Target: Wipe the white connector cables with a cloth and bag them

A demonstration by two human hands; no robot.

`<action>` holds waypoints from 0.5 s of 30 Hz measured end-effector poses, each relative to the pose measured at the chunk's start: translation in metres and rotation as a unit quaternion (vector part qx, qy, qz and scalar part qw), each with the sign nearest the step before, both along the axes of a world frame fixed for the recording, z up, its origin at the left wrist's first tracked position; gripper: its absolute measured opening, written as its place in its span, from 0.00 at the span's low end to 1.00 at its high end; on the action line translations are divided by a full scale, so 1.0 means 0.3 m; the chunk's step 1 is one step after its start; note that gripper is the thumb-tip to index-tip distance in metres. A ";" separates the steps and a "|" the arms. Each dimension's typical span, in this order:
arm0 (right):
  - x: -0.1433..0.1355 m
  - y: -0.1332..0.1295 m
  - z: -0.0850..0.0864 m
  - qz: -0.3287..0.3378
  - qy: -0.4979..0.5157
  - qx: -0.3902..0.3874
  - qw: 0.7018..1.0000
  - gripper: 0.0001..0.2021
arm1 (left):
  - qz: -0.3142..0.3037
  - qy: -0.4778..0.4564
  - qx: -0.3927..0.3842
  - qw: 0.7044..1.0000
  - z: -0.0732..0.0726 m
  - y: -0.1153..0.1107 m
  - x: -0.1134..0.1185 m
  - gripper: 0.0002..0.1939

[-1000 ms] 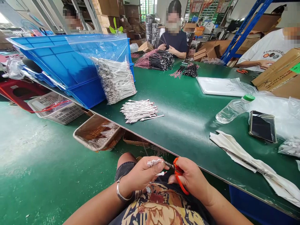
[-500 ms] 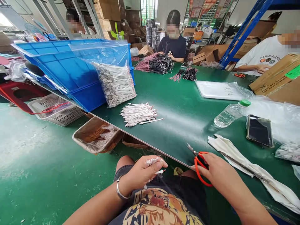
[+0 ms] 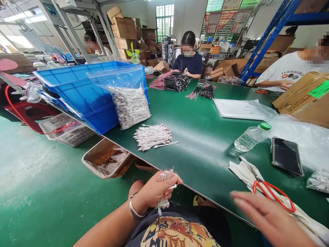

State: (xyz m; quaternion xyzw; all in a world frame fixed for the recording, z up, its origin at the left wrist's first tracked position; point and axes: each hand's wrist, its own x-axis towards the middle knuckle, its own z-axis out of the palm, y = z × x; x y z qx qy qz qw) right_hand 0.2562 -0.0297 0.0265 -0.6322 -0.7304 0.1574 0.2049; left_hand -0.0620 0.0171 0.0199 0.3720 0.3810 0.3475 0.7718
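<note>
A bundle of short white cables (image 3: 162, 203) with white plugs is wrapped in my left hand (image 3: 158, 188), held over my lap at the table edge. My right hand (image 3: 267, 214) holds nothing; its fingers are stretched out and somewhat blurred. Just beyond it, red-handled scissors (image 3: 273, 195) lie on a white cloth (image 3: 240, 168), blades pointing away to the left. Ahead of my left hand, a loose pile of similar white cables (image 3: 153, 136) rests on the table (image 3: 203, 164). Behind the pile stands a clear bag packed with white cables (image 3: 132, 107).
Blue bins (image 3: 89, 99) stand at the left. To the right are a water bottle (image 3: 253, 138), a phone (image 3: 287, 156), plastic bags (image 3: 238, 108) and a cardboard box (image 3: 304, 97). A co-worker (image 3: 189, 61) sits across, near red-black wires (image 3: 172, 80). A lined basket (image 3: 106, 159) is below the edge.
The scissors have left my right hand and now lie on the white cloth. My right hand has moved right and opened. My left hand keeps the cables; the camera view has tilted up.
</note>
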 end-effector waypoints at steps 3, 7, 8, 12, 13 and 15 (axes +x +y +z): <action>-0.213 -0.038 -0.130 0.225 0.145 -0.207 0.941 0.18 | -0.008 -0.022 -0.030 0.999 0.002 0.012 0.007 0.15; -0.300 -0.031 -0.279 0.180 0.078 -0.243 0.950 0.13 | -0.023 -0.028 -0.057 0.998 0.001 0.023 0.010 0.15; -0.293 -0.025 -0.276 0.170 0.072 -0.247 0.951 0.13 | -0.025 -0.022 -0.062 0.998 -0.001 0.025 0.013 0.16; -0.270 0.012 -0.134 0.184 0.183 -0.279 0.925 0.14 | -0.034 0.024 -0.050 0.998 -0.012 0.032 0.048 0.17; -0.278 0.028 -0.091 0.145 0.224 -0.258 0.929 0.14 | -0.042 0.040 -0.037 0.998 -0.012 0.033 0.062 0.18; -0.306 0.063 -0.029 0.071 0.294 -0.208 0.930 0.12 | -0.066 0.077 0.006 0.995 -0.009 0.035 0.093 0.18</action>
